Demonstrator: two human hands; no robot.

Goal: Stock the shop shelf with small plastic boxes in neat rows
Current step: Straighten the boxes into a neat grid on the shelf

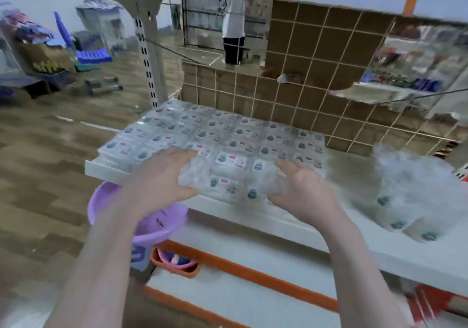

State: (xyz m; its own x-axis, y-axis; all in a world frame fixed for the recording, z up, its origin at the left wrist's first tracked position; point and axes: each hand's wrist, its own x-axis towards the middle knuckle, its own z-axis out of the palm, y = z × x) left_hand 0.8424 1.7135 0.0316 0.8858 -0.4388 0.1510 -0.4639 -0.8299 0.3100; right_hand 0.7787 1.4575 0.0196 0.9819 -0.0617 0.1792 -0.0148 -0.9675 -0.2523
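Left hand point(164, 173) and right hand point(301, 188) are clamping the two ends of a bundle of small plastic boxes point(228, 183), fingers curled over its edges. The bundle is lying between the hands at the shelf point(278, 241) near edge, long axis left-right, touching the stocked rows point(215, 130) just beyond it. One bundle; rows too blurred to count. A loose bag of boxes point(410, 196) is sitting right, nearer the right hand.
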